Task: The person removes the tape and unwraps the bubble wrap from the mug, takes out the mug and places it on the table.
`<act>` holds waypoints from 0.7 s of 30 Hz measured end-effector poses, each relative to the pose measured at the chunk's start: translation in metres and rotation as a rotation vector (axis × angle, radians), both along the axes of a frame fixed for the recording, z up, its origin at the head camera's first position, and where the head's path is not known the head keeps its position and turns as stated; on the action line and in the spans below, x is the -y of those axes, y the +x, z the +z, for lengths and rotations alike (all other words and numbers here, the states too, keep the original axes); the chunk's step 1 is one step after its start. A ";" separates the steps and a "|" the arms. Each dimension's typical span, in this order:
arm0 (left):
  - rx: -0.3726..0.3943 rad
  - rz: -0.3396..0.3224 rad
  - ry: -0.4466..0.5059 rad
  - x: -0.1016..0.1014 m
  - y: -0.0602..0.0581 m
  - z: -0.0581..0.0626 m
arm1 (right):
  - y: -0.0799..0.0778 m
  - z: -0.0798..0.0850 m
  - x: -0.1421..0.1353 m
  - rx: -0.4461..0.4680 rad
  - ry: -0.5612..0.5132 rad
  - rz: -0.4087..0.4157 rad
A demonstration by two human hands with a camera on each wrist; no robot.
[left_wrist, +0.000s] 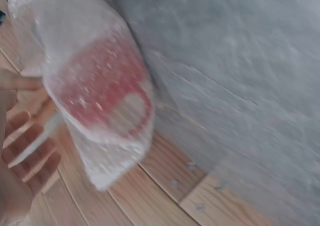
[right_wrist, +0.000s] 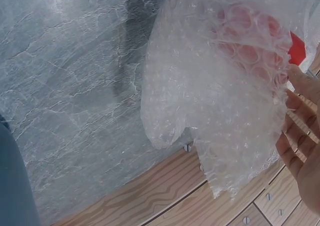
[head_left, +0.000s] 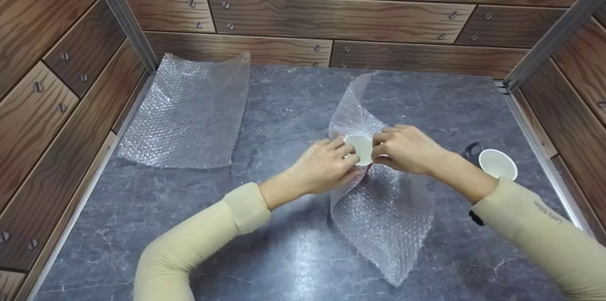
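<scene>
A red mug with a white inside stands wrapped in a sheet of bubble wrap, its opening toward the head camera. In the left wrist view its red side and handle show through the plastic. My left hand pinches the wrap at the mug's left rim. Opposite it, my right hand pinches the wrap at the right rim. A bare red patch of the mug shows beside the right fingers in the right wrist view. One corner of the sheet rises behind the mug; another spreads toward me.
A second sheet of bubble wrap lies flat at the back left of the dark marbled table. A second mug, white inside with a dark handle, is by the right forearm. Wood-patterned walls and metal rails enclose the table.
</scene>
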State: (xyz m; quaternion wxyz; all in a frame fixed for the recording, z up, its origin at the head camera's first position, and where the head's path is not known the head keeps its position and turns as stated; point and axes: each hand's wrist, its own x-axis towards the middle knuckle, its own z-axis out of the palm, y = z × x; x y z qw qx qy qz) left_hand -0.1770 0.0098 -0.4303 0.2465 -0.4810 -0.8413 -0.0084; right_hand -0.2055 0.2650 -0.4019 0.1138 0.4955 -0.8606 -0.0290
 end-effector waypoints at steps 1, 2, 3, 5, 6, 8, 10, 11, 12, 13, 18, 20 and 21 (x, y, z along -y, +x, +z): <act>-0.011 0.001 0.004 -0.002 0.003 -0.001 | 0.000 0.000 0.000 0.000 0.002 -0.002; -0.018 0.005 0.004 -0.005 0.005 -0.001 | 0.000 0.000 0.000 0.001 0.003 -0.004; -0.023 0.009 0.001 -0.007 0.007 -0.002 | 0.001 0.000 0.000 0.001 0.003 -0.007; -0.032 0.023 -0.002 -0.011 0.010 -0.005 | 0.001 -0.001 0.000 -0.002 0.001 -0.008; -0.030 0.031 -0.007 -0.013 0.011 -0.007 | 0.001 -0.001 0.000 -0.002 -0.001 -0.010; -0.023 0.054 -0.018 -0.016 0.011 -0.011 | 0.001 -0.002 0.000 -0.005 -0.004 -0.010; -0.029 0.080 -0.035 -0.018 0.011 -0.015 | 0.001 -0.003 -0.001 -0.007 -0.007 -0.010; -0.032 0.093 -0.052 -0.019 0.011 -0.017 | 0.001 -0.003 -0.001 -0.006 -0.009 -0.008; -0.035 0.104 -0.066 -0.020 0.010 -0.019 | 0.001 -0.003 -0.001 -0.004 -0.010 -0.008; -0.039 0.114 -0.081 -0.021 0.010 -0.020 | 0.001 -0.003 -0.001 -0.006 -0.012 -0.006; -0.053 0.151 -0.108 -0.025 0.010 -0.025 | 0.001 -0.004 -0.001 -0.026 -0.027 0.018; -0.056 0.162 -0.087 -0.027 0.010 -0.026 | 0.001 -0.004 -0.002 -0.036 -0.035 0.029; -0.060 0.166 -0.074 -0.028 0.010 -0.027 | 0.001 -0.004 -0.002 -0.040 -0.039 0.034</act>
